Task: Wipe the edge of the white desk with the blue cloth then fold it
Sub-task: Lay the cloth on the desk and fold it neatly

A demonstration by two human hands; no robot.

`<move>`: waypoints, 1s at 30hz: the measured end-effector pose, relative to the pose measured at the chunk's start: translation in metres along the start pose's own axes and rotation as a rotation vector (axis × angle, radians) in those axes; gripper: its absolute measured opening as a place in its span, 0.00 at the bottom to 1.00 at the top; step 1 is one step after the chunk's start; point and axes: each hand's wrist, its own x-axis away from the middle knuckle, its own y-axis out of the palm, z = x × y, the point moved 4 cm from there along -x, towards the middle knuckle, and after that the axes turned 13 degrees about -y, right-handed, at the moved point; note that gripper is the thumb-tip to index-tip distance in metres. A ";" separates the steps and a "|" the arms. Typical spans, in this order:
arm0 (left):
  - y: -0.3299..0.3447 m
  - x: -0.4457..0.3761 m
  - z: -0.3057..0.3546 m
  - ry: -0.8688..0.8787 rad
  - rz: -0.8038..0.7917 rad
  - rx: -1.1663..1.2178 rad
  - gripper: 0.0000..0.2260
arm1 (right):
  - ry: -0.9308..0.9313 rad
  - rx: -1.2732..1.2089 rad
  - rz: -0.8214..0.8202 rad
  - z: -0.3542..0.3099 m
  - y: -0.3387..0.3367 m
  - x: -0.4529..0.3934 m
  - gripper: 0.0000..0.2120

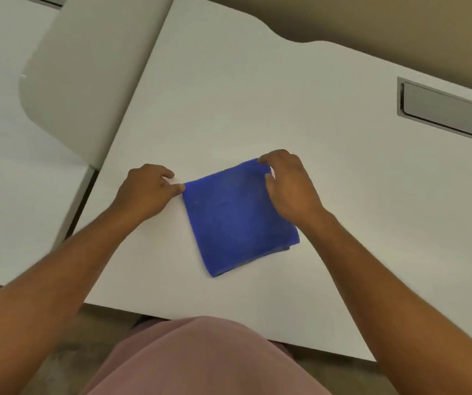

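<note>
Now blue cloth (239,216) lies folded between both hands.

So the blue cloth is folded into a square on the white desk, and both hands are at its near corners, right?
Not quite. The head view shows the left hand and right hand at the far corners of the blue cloth. It is folded square on the white desk.
</note>
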 end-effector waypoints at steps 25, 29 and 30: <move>0.010 0.107 -0.006 0.296 -0.010 0.347 0.19 | -0.407 -0.070 -0.412 0.031 -0.052 -0.010 0.13; 0.035 0.148 -0.022 0.410 0.087 0.197 0.17 | -0.555 -0.058 -0.352 0.048 -0.046 0.047 0.15; 0.045 0.155 -0.027 0.432 0.116 0.161 0.17 | -0.605 -0.044 -0.338 0.051 -0.042 0.058 0.15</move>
